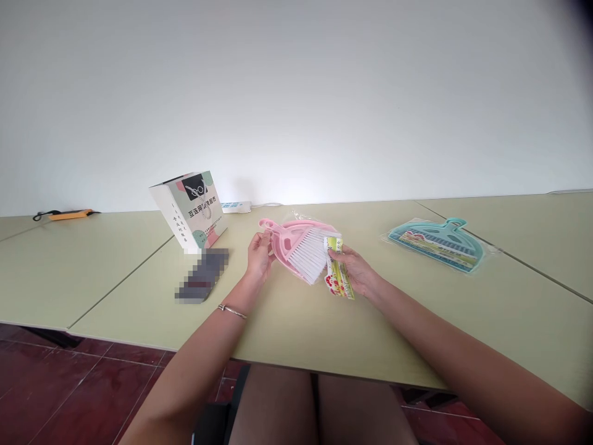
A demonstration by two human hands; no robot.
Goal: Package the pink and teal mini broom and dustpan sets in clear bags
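Observation:
My left hand (260,256) is closed on the left edge of a pink dustpan (279,238), near its looped handle. A small pink brush with white bristles (308,254) lies nested in the pan, its bristles pointing right and toward me. Between the thumb and fingers of my right hand (354,267) is a yellow-green printed label card (339,275), held upright over the right end of the bristles. Some clear plastic (299,216) shows behind the pan's far rim.
To the right lies a teal dustpan set (438,244) in clear wrap. On the left stand a printed paper bag (197,210) and a blurred-out dark flat object (204,276). An orange item with a black strap (70,214) and a white power strip (237,207) sit by the wall.

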